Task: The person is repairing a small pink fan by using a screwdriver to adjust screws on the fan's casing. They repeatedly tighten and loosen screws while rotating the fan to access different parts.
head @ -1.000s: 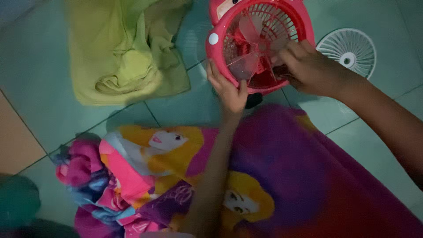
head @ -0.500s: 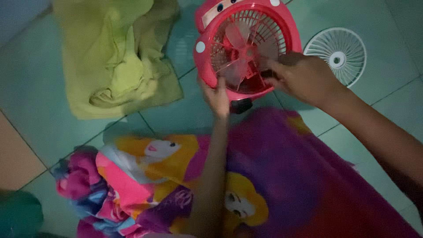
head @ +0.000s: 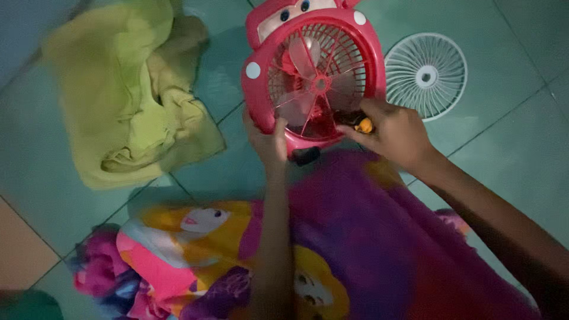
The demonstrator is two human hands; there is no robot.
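The small red fan lies on its back on the green tiled floor, grille side up, so that its pink blades and hub face you and can be reached from above. Your left hand grips the lower left rim of the housing, fingers curled over the edge, which appears to steady the fan against movement. Your right hand rests at the lower right of the grille, closed around a small orange-tipped object; it is too blurred to identify, though it may be a tool handle. The fan therefore sits between both hands, just ahead of them, with its lower edge touching the colourful printed blanket that covers your lap area. A detached white round grille lies flat on the tiles just beside the fan on the right, near your right hand. A crumpled yellow-green cloth lies well apart on the left, beyond your left hand.
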